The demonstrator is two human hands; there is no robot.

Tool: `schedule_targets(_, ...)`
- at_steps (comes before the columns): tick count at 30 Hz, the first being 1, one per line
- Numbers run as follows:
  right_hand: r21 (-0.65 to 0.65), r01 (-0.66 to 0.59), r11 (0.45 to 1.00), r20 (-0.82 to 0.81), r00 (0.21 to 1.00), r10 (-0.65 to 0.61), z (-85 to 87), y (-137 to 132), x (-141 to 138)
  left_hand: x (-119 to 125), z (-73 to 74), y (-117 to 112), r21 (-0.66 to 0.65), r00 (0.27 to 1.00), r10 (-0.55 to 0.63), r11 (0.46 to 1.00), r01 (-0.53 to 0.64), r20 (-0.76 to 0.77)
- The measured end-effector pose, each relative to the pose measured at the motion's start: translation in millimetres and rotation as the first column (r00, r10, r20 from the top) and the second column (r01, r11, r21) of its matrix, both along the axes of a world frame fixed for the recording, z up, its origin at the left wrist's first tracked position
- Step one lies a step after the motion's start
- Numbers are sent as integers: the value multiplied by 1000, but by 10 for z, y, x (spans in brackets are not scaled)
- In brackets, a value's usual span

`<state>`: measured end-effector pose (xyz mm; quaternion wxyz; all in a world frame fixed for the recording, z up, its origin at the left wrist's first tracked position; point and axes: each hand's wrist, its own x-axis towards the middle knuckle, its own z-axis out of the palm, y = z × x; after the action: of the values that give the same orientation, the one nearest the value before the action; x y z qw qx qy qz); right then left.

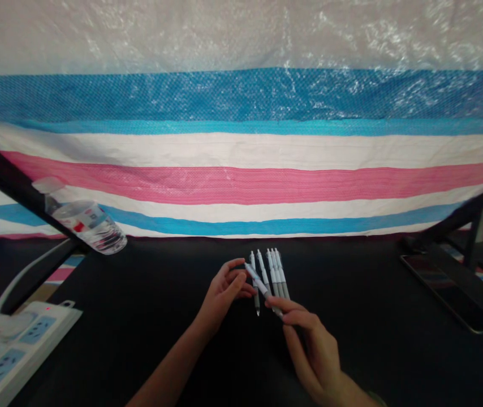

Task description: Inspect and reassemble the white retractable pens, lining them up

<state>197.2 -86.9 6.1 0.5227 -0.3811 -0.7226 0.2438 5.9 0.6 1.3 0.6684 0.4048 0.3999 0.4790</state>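
Note:
A white pen with a grey grip point(260, 281) is held at a slant over other pens. My right hand point(315, 345) pinches its lower end between thumb and fingers. My left hand point(223, 294) is beside the upper end, fingers curved and apart, with the index fingertip close to the pen's top; whether it touches I cannot tell. Beneath the held pen lies another pen point(257, 302), partly hidden. To its right, several matching white-and-grey pens point(276, 271) lie side by side on the black table point(160, 345), their clip ends pointing away from me.
At the left edge a white power strip point(33, 339) has a plug and cable in it. A clear plastic bottle point(93, 226) leans behind a black frame bar point(25, 183). On the right lies a dark phone point(449, 294). A striped plastic sheet point(241, 186) hangs behind the table.

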Motion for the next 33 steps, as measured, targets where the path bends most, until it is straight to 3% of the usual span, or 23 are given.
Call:
schedule_targets(2, 27, -86, 996, 104, 991, 83, -10, -13, -10, 4, 27, -6, -75, 995, 6, 997, 1, 98)
schedule_targets(6, -29, -211, 977, 153, 965, 213, 42, -19, -44, -15, 77, -14, -78, 979, 48, 996, -33, 198)
schedule_targets(8, -139, -224, 965, 46, 972, 232, 79, -29, -75, -24, 94, -13, -77, 974, 52, 996, -36, 220)
schedule_targets(10, -316, -243, 917, -204, 961, 184, 103, -34, -118, -29, 108, -12, -88, 971, 64, 995, -44, 232)
schedule_targets(12, -509, -358, 783, -504, 861, 66, 105, -26, -166, -27, 117, -11, -94, 968, 69, 994, -47, 242)
schedule_targets(14, -612, -564, 554, -699, 714, -45, 78, -6, -211, -21, 118, -10, -94, 965, 69, 995, -46, 255)
schedule_targets(16, -610, -732, 304, -786, 608, -113, 25, 9, -245, -15, 111, -8, -99, 961, 59, 995, -33, 269)
schedule_targets(17, -590, -781, 203, -807, 577, -127, -8, 10, -257, -13, 105, -7, -107, 962, 46, 994, -17, 270)
schedule_targets(19, -569, -815, 105, -821, 557, -129, -74, 1, -271, -13, 87, -4, -123, 967, -13, 991, 46, 255)
schedule_targets(23, -633, -772, 52, -770, 622, -143, -158, -19, -266, -21, 55, -9, -128, 975, -105, 983, 132, 198)
schedule_targets(28, -743, -665, 75, -665, 722, -190, -141, 5, -258, -12, 56, -20, -110, 994, -34, 993, 45, 99)
schedule_targets(33, -810, -584, 54, -579, 782, -231, -81, 3, -267, 15, 73, -31, -103, 998, -25, 994, 31, 65)
